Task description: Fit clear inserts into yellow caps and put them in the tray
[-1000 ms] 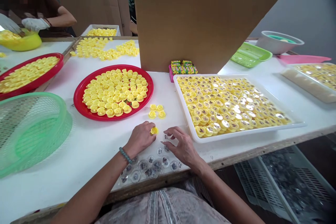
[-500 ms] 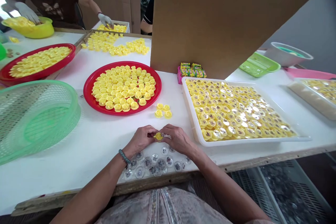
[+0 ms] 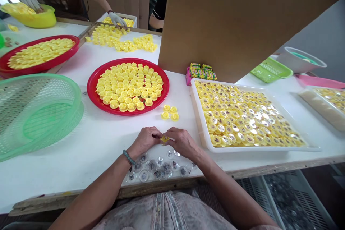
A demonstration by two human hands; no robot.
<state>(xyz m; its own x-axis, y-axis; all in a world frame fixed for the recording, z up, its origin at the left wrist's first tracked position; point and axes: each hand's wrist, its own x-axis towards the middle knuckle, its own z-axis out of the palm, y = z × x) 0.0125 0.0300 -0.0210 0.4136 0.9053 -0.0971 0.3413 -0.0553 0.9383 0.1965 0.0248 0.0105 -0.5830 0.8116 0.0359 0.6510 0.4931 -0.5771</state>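
Between my two hands, above the white table near its front edge, is a small yellow piece [image 3: 165,138]. My left hand [image 3: 146,139] pinches its left side, and my right hand [image 3: 181,143] closes on its right side. Just below my hands lie several clear round discs [image 3: 161,168] with dark prints. Beyond them, several loose yellow pieces [image 3: 170,112] sit on the table. A round red tray [image 3: 94,97] at the centre left carries many yellow pieces. To the right, a white tray [image 3: 198,115] holds rows of yellow pieces with shiny printed discs.
A green mesh basket [image 3: 48,122] stands at left, a second red tray [image 3: 73,46] behind it. A brown board [image 3: 215,18] rises beyond a pink box [image 3: 188,76]. Across the table, a person's gloved hand [image 3: 118,19] touches yellow pieces. Green basket [image 3: 272,70] at back right.
The yellow piece between my hands is now tilted more edge-on. The view has shifted slightly. The gloved hand across the table has moved right and onto the loose yellow pieces.
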